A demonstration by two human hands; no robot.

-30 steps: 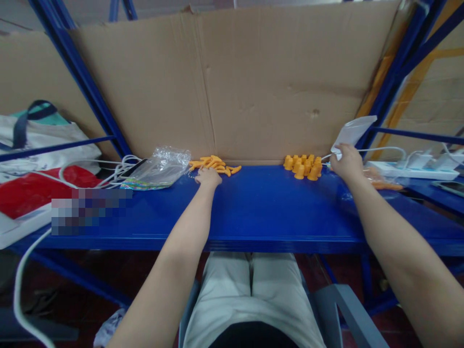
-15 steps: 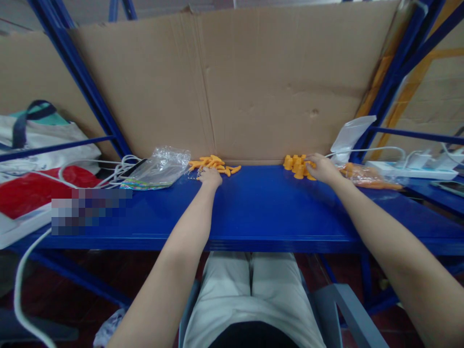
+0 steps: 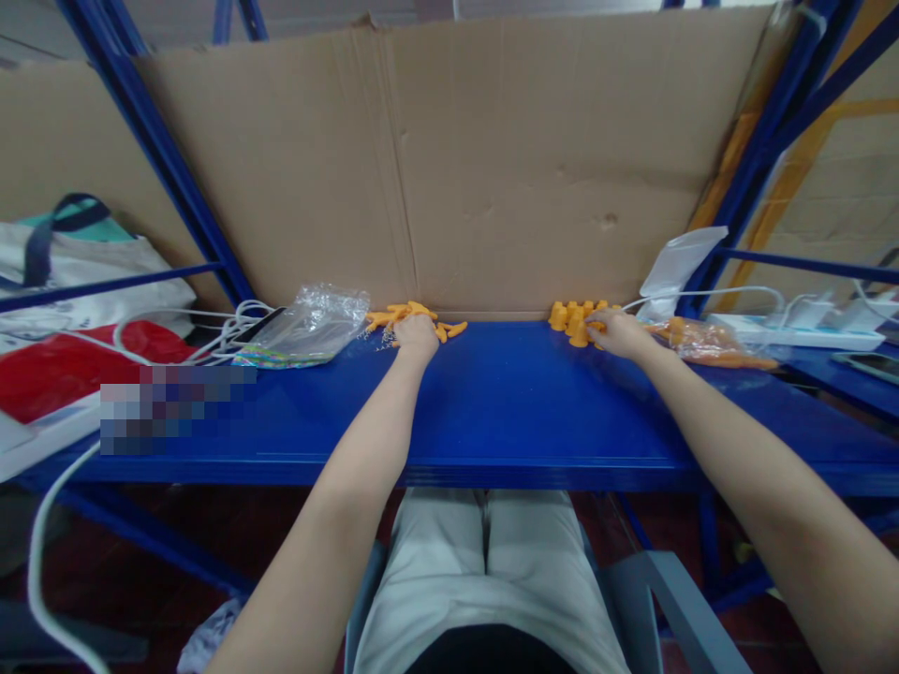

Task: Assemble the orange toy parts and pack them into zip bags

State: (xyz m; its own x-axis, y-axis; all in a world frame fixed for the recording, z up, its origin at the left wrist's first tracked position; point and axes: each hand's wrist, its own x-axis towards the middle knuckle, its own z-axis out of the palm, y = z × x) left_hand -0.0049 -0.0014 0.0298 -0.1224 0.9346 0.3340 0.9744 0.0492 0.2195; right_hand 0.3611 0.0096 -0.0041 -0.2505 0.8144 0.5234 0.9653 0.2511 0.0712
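Observation:
At the back of the blue table, my left hand (image 3: 416,334) rests on a loose pile of small, curved orange pieces (image 3: 397,312). Its fingers are bent down into the pile, and what they grip is hidden. Thin silvery chains (image 3: 385,338) lie beside that hand. Farther right, my right hand (image 3: 616,331) is at the right side of a cluster of orange cup-shaped pieces (image 3: 560,316), which stand wide end down. Thumb and fingers close on one cup-shaped piece at the cluster's edge, partly covered by the hand.
Left of the pile lies a clear plastic bag (image 3: 309,328), near white cables (image 3: 235,332) and a red bag (image 3: 91,365). A plastic bag of orange pieces (image 3: 709,342) and a white power strip (image 3: 801,331) lie at right. Tall cardboard (image 3: 492,168) lines the table's back.
My left hand has moved slightly right and up over the pile, with its fingers more bent. My right hand has dropped a little lower at the edge of the cup-shaped pieces.

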